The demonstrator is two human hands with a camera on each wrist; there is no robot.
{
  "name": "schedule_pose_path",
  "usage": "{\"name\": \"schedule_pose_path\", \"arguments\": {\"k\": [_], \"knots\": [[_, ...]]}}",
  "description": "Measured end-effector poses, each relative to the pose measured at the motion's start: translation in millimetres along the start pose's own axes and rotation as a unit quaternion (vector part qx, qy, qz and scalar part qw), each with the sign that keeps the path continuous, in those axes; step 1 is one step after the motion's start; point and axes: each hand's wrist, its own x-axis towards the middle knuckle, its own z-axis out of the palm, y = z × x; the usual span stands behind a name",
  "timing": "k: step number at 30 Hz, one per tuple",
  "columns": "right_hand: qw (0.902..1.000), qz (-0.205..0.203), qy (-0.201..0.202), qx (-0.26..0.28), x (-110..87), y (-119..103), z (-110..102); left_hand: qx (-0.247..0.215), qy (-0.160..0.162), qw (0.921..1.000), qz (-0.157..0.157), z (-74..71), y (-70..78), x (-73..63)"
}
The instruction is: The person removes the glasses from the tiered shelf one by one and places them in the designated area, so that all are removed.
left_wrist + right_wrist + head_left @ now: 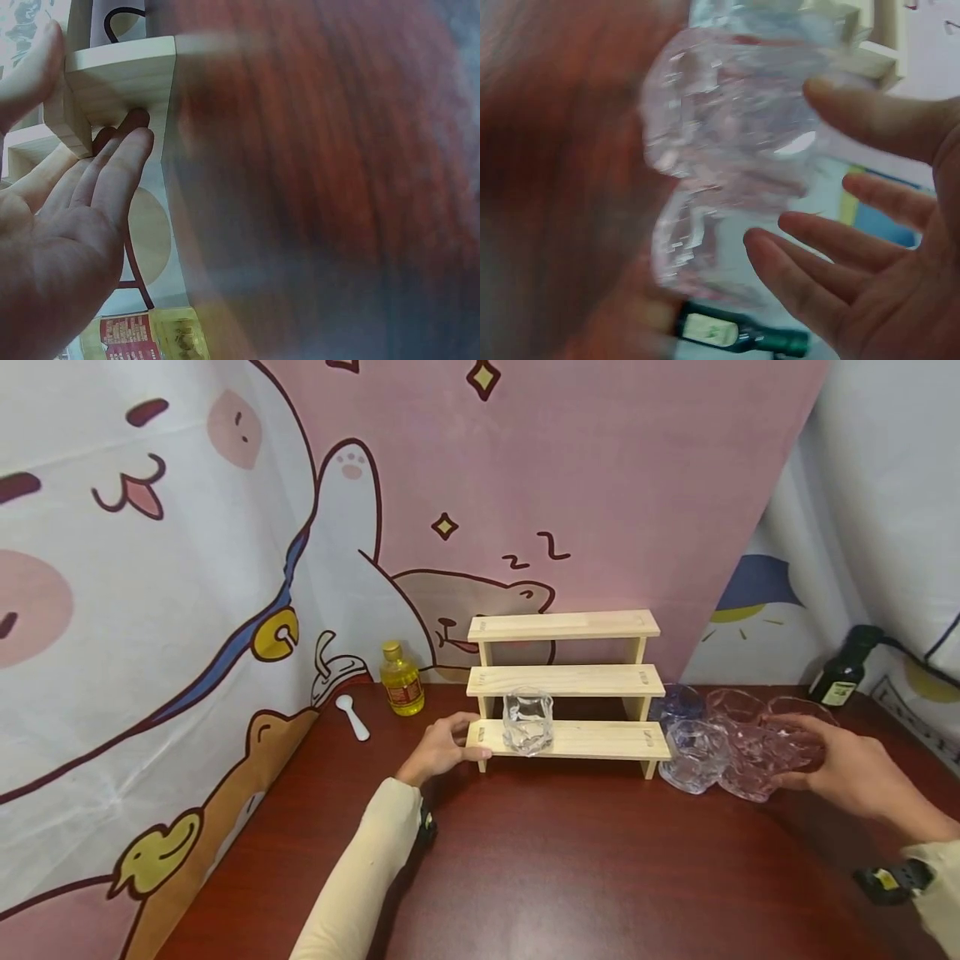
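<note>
A three-step wooden rack [566, 682] stands on the table, and one clear wavy glass [528, 723] sits on its lowest step. My left hand [444, 745] holds the left end of that step, thumb on one side of the wood and fingers [112, 169] on the other. To the right of the rack is a cluster of glasses: a clear glass [694, 757] in front, a blue glass [677, 700] behind, and several pink glasses [750, 763]. My right hand [851, 767] is beside the pink ones, its fingers spread and its thumb [877, 120] right at a glass.
At the back left stand a small yellow oil bottle [402, 681] and a white spoon [352, 718] lying flat. A dark green bottle [846, 667] is at the back right, behind the glasses. A printed cloth [637, 502] hangs along the table's back and sides.
</note>
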Motion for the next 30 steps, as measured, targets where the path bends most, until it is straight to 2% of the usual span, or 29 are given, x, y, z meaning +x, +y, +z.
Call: {"name": "schedule_pose_path", "arguments": {"k": [3, 6, 12, 20, 24, 30], "knots": [[0.9987, -0.005, 0.049, -0.016, -2.8, -10.2, -6.9, -0.005, -0.001, 1.0, 0.0, 1.1, -0.3, 0.1], [0.9966, -0.015, 0.078, -0.024, -4.4, -25.3, -13.4, -0.006, 0.0, 1.0, -0.002, 1.7, -0.3, 0.4], [0.9924, -0.066, 0.104, -0.002, -3.2, -64.5, -18.8, 0.0, 0.002, 1.0, -0.003, 2.0, -1.9, 0.6], [0.9838, -0.133, 0.091, 0.079, 6.2, -125.0, -8.4, 0.0, -0.001, 1.0, -0.003, 1.3, -1.6, 0.0], [0.9794, -0.149, 0.068, 0.118, 15.8, -151.0, 1.1, 0.004, -0.002, 1.0, -0.007, 2.0, -1.7, 0.1], [0.9671, -0.175, 0.023, 0.183, 35.0, -181.1, 17.1, 0.002, 0.004, 1.0, -0.009, 1.4, -0.2, 0.8]]}}
